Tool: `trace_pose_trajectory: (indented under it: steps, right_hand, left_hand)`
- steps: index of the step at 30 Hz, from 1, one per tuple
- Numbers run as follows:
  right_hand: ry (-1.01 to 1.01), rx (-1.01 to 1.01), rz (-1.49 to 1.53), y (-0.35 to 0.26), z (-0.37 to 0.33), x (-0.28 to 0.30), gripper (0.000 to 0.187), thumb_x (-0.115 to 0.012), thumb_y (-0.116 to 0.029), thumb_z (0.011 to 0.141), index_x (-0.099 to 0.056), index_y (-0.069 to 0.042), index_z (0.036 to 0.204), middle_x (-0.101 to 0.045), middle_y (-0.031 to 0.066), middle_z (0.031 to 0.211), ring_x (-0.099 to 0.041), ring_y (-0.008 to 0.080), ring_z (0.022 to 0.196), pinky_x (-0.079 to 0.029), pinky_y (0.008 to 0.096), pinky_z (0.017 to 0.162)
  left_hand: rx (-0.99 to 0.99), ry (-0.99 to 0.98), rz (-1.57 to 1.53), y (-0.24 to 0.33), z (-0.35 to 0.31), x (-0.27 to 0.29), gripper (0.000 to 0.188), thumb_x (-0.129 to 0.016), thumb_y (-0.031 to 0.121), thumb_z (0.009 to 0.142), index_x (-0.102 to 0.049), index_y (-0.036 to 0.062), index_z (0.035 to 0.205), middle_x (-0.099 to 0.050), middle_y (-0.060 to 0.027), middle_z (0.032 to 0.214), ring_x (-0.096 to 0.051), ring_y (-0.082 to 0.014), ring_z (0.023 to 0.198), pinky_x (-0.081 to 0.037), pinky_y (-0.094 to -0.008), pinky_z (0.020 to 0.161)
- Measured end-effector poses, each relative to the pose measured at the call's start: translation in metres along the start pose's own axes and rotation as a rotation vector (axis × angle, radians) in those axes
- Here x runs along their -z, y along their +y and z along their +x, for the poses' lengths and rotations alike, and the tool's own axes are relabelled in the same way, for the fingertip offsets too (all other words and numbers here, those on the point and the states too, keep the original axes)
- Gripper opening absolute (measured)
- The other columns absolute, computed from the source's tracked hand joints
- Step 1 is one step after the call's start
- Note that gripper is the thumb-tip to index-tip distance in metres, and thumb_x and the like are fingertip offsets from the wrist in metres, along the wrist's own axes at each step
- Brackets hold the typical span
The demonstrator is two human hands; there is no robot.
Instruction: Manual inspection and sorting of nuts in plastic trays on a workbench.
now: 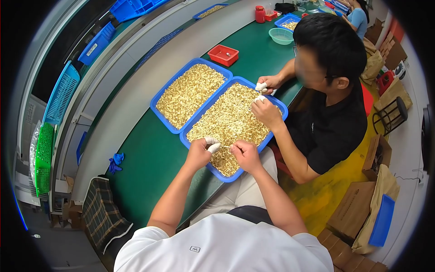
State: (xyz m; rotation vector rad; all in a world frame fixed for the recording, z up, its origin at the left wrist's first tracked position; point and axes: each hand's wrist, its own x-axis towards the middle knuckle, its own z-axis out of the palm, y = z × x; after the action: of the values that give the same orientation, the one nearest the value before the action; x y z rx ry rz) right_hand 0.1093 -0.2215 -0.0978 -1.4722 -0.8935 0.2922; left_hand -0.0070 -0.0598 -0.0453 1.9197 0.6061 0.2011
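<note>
My left hand [200,150] is closed in a pinch over the near part of a blue tray [185,136], with white covers on its thumb and forefinger. Just to its right, my right hand [246,155] is pinched too, its fingertips turned toward the left ones. Whatever sits in the fingertips is too small to make out. Many small gold-coloured metal pieces [233,115] fill the tray beneath both hands. At the tray's far right side, a co-worker's two hands [267,106], also with white finger covers, are held close together over the same pieces.
A second blue tray [156,97] of similar pieces adjoins on the left. Beyond stand a red bin [223,55] and a pale green basket [281,37]. A blue glove [116,162] lies on the green table [145,149]. The co-worker [333,99] sits close on the right.
</note>
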Motion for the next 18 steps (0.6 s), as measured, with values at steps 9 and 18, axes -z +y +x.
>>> trace_pose_trajectory:
  steps: [9,18]
  right_hand:
    - [-0.012,-0.012,-0.001,-0.002,0.000,0.000,0.018,-0.064,-0.011,0.092,-0.063,0.001,0.079,-0.061,0.0129,0.069,-0.060,0.0257,0.061,-0.046,0.0360,0.059]
    - [-0.013,-0.011,0.003,-0.006,0.000,0.001,0.017,-0.065,-0.011,0.092,-0.064,0.001,0.079,-0.061,0.0124,0.069,-0.059,0.0249,0.061,-0.046,0.0356,0.058]
  left_hand:
    - [-0.087,0.035,-0.153,-0.006,-0.001,-0.006,0.008,-0.071,0.007,0.093,-0.072,-0.0006,0.092,-0.071,-0.0017,0.078,-0.063,-0.0079,0.072,-0.050,-0.0238,0.065]
    - [0.051,-0.027,-0.037,-0.008,0.002,-0.005,0.011,-0.072,0.010,0.093,-0.072,0.0001,0.088,-0.070,-0.0021,0.076,-0.062,-0.0080,0.067,-0.049,-0.0245,0.061]
